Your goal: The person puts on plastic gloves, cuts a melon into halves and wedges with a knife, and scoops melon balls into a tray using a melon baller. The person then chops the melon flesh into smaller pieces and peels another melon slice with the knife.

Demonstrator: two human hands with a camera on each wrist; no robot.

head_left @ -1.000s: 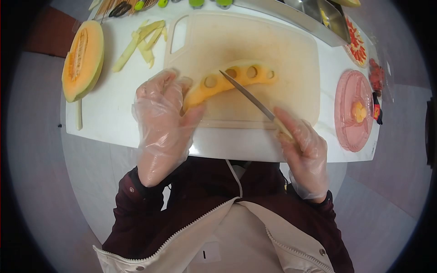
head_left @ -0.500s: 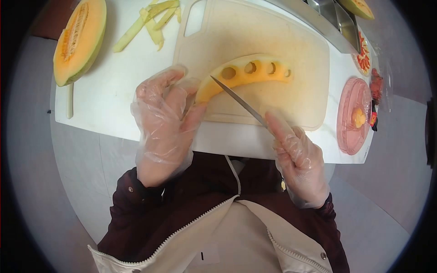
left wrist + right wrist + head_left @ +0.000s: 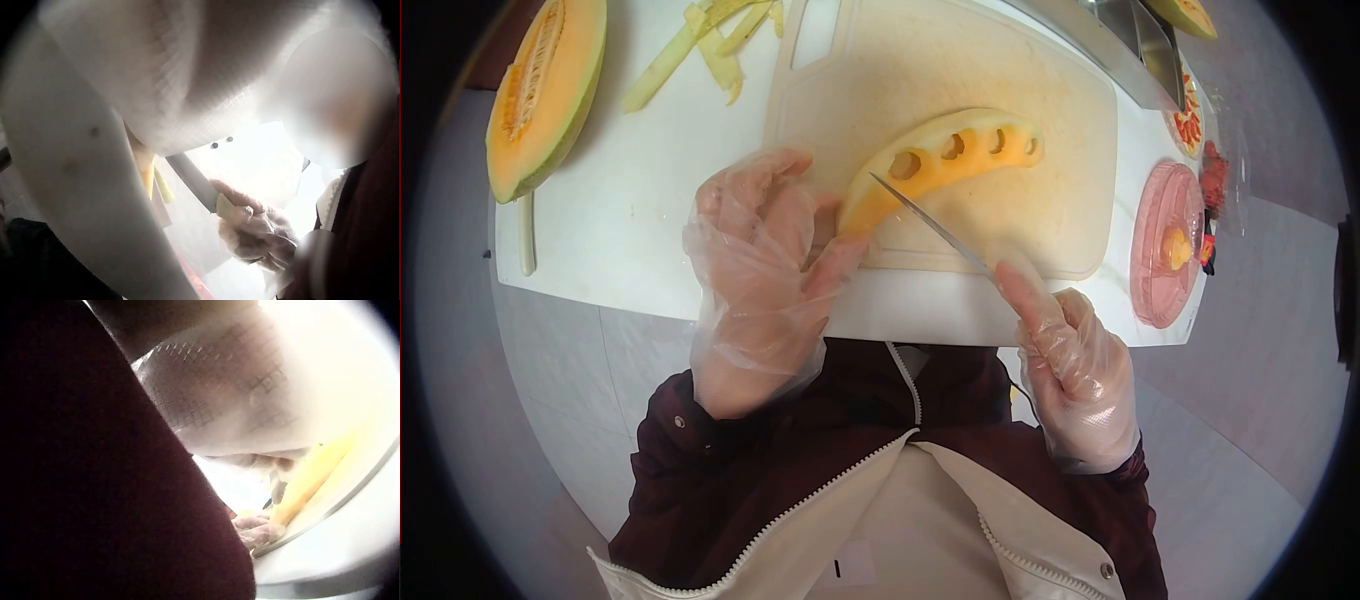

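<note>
A curved, peeled melon slice (image 3: 958, 172) with several round holes lies on the cream cutting board (image 3: 1010, 235). At its left end, my gloved left hand (image 3: 760, 260) pinches it between thumb and fingers. My gloved right hand (image 3: 1075, 365) grips a knife (image 3: 935, 224), index finger stretched along the blade's back. The knife's tip overlaps the slice just left of the largest hole. In the left wrist view the knife's broad blade (image 3: 192, 182) points away from the right hand. The right wrist view shows the orange slice (image 3: 319, 475) close beside the left hand's fingers.
Half a melon (image 3: 570, 95) with seeds stands at the left, a pale handle (image 3: 527, 240) below it. Peel strips (image 3: 662, 72) lie left of the board. Metal containers (image 3: 1115, 60) stand at the back right. A pink tray (image 3: 1152, 280) holds melon pieces (image 3: 1177, 248); a plate of red pieces (image 3: 1188, 120) lies beyond.
The knife's tip has shifted from between the two left holes to the left of them. The slice has moved slightly right and tilted. The head view has also shifted.
</note>
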